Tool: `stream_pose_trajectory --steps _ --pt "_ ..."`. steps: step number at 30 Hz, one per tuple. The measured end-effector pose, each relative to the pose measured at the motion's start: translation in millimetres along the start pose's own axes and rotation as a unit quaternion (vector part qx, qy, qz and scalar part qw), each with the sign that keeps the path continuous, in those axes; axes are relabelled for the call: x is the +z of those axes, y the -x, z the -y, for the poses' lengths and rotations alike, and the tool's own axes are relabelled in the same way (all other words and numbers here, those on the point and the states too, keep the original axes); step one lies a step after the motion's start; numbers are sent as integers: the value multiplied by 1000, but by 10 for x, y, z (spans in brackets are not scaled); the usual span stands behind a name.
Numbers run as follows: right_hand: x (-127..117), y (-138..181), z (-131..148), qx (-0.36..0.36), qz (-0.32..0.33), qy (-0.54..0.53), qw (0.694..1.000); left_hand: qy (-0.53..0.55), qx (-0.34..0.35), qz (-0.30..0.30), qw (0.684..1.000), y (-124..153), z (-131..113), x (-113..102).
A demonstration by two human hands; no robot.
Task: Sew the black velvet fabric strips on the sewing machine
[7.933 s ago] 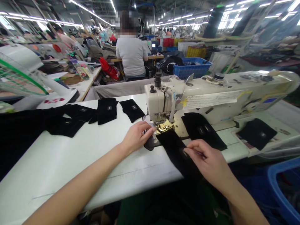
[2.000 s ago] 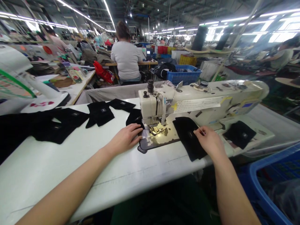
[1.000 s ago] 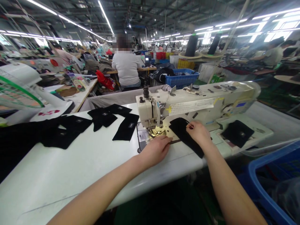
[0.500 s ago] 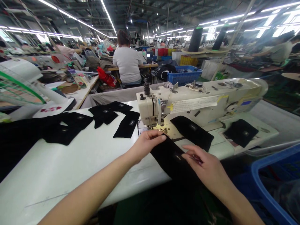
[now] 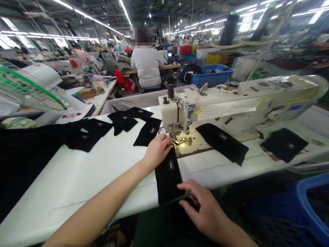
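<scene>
A black fabric piece [image 5: 168, 175] with a small label lies on the white table [image 5: 84, 178], its far end at the presser foot [image 5: 180, 139] of the cream sewing machine [image 5: 231, 103]. My left hand [image 5: 157, 150] pinches the far left corner of the piece beside the foot. My right hand [image 5: 205, 209] holds its near end at the table's front edge, fingers curled on the cloth. A second black piece [image 5: 222, 142] lies on the machine bed to the right.
Several black labelled pieces [image 5: 123, 121] lie behind the left hand, and a dark pile [image 5: 28, 151] covers the table's left. Another black piece [image 5: 284, 144] rests at far right. A fan [image 5: 28, 91] stands left, a blue crate [image 5: 312, 206] right. A seated person [image 5: 147, 65] works ahead.
The black piece has been turned lengthwise and slid left, with its far end now at the presser foot. My right hand dropped back to the table's front edge; my left moved up to the foot.
</scene>
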State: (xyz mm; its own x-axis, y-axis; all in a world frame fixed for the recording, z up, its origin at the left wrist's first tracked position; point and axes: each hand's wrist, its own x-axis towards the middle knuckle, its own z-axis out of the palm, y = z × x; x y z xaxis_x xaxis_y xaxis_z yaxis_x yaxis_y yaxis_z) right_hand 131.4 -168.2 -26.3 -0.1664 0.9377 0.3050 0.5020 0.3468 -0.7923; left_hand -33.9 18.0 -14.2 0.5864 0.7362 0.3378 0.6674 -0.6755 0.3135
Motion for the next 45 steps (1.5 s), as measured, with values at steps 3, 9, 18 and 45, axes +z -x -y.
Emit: stream_pose_trajectory --steps 3,9,18,45 --pt "-69 26 -80 -77 -25 40 996 50 29 15 998 11 30 19" --pt "-86 0 -166 -69 -24 138 988 7 83 15 996 -18 113 37" --pt "-57 -85 -134 -69 -10 160 985 -61 93 30 993 -39 162 -8" --pt "-67 -125 -137 -81 23 208 975 -48 108 37 992 -98 231 -17"
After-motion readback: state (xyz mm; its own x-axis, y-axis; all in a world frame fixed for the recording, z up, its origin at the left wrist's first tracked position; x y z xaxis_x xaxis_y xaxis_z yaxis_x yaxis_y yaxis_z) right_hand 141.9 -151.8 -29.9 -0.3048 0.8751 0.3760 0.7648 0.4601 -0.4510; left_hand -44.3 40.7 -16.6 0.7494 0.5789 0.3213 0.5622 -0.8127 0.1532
